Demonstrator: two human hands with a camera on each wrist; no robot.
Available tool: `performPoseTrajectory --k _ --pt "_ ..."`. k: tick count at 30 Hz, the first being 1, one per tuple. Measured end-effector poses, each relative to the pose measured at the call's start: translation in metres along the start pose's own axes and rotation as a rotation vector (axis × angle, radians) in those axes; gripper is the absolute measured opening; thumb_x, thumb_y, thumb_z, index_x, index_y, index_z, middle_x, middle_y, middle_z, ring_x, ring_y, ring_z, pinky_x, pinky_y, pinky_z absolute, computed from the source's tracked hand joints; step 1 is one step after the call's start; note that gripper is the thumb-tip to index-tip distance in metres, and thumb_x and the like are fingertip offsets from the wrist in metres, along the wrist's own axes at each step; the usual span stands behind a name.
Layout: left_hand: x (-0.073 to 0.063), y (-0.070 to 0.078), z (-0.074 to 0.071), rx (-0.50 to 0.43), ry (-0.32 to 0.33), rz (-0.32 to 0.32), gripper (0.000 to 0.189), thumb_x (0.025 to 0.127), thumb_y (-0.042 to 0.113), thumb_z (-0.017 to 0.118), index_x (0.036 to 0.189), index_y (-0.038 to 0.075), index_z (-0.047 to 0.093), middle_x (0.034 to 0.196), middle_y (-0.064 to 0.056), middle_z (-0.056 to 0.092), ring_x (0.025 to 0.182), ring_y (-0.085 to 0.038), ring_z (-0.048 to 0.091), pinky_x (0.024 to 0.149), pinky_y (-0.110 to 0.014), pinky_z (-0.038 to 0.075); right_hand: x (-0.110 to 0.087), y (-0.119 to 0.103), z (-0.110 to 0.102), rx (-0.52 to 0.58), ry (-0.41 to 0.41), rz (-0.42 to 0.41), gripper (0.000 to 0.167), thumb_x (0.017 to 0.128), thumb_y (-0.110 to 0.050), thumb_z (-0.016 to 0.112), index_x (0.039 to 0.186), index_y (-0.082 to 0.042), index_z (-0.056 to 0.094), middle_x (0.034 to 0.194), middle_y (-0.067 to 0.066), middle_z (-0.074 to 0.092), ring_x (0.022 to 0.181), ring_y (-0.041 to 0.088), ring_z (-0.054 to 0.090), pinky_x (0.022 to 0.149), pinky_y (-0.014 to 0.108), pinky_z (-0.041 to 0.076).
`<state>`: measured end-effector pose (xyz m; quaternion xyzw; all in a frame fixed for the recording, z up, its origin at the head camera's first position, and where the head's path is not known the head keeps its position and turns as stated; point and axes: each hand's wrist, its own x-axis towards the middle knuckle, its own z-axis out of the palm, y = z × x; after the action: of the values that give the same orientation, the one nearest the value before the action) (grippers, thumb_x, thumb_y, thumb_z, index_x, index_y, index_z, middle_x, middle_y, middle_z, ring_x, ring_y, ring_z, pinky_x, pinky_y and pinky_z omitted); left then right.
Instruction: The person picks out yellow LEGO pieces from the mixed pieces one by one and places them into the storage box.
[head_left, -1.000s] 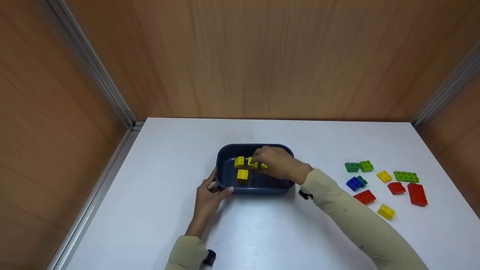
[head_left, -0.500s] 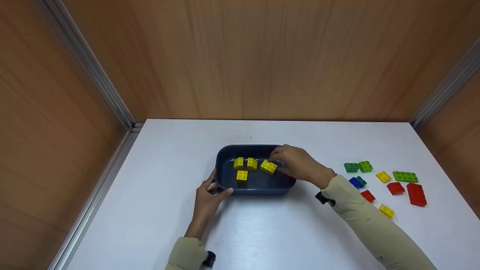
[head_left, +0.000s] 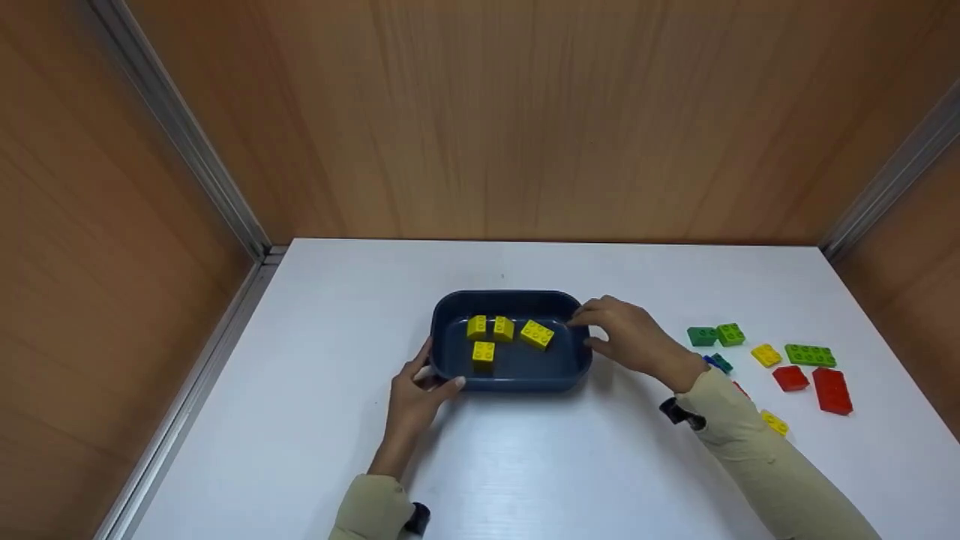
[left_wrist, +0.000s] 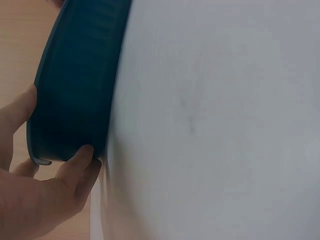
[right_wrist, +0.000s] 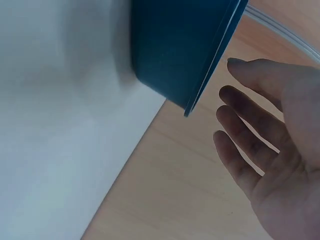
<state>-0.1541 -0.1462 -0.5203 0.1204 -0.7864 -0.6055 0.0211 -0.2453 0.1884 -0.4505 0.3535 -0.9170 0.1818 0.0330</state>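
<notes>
A dark blue rectangular tray (head_left: 525, 384) stands on the white table with several yellow toy bricks (head_left: 484, 351) inside. My left hand (head_left: 412, 397) grips its left end, the thumb at the near corner and the fingers along the side. The left wrist view shows that hand (left_wrist: 45, 195) around the end of the tray (left_wrist: 75, 85). At the tray's right end is my right hand (head_left: 630, 337), holding nothing, its fingertips over the rim. In the right wrist view the fingers of this hand (right_wrist: 280, 135) are spread beside the tray wall (right_wrist: 165, 50).
To the right lie loose bricks: green ones (head_left: 703, 337), a long light green one (head_left: 810, 355), red ones (head_left: 832, 391) and yellow ones (head_left: 766, 355). My right sleeve (head_left: 772, 465) partly covers some of them. Wooden panels (head_left: 555, 120) enclose the table's back and sides.
My right hand has let go of a yellow brick in the tray's right half and drawn back rightward to the rim, its fingers opening. My left hand has stayed in place.
</notes>
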Motion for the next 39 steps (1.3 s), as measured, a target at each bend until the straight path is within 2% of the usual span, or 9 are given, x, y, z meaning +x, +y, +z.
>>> performPoseTrajectory --k 8,22,30,39 --pt "0.0 0.0 0.0 0.006 -0.002 -0.013 0.086 0.089 0.019 0.085 0.164 0.023 0.042 0.158 -0.023 0.047 0.133 -0.042 0.06 0.107 -0.046 0.055 -0.017 0.015 -0.004 0.015 0.013 0.078 0.039 0.086 0.002 0.085 0.123 -0.008 0.079 0.125 0.007 0.074 0.119 0.029 0.067 0.101 0.048 0.058" --pt "-0.001 0.002 0.001 0.0 -0.001 -0.005 0.086 0.089 0.017 0.085 0.164 0.022 0.042 0.159 -0.021 0.048 0.134 -0.041 0.058 0.111 -0.05 0.052 -0.059 0.045 -0.005 0.047 0.0 0.226 0.037 0.09 0.002 0.081 0.126 -0.006 0.077 0.129 0.014 0.072 0.123 0.037 0.064 0.106 0.057 0.054" --pt "0.0 0.003 0.0 -0.028 -0.008 0.007 0.087 0.089 0.016 0.086 0.164 0.019 0.042 0.157 -0.025 0.048 0.133 -0.044 0.058 0.104 -0.045 0.057 -0.087 0.063 -0.008 0.038 0.033 0.268 0.036 0.089 0.004 0.08 0.124 -0.003 0.076 0.126 0.018 0.072 0.122 0.042 0.064 0.105 0.06 0.053" --pt "-0.001 0.0 -0.001 -0.007 0.004 -0.026 0.087 0.09 0.017 0.085 0.164 0.024 0.042 0.158 -0.021 0.049 0.134 -0.042 0.058 0.108 -0.047 0.054 -0.111 0.076 -0.011 0.081 -0.002 0.403 0.038 0.092 -0.001 0.078 0.13 -0.004 0.073 0.136 0.022 0.066 0.129 0.046 0.057 0.107 0.065 0.049"
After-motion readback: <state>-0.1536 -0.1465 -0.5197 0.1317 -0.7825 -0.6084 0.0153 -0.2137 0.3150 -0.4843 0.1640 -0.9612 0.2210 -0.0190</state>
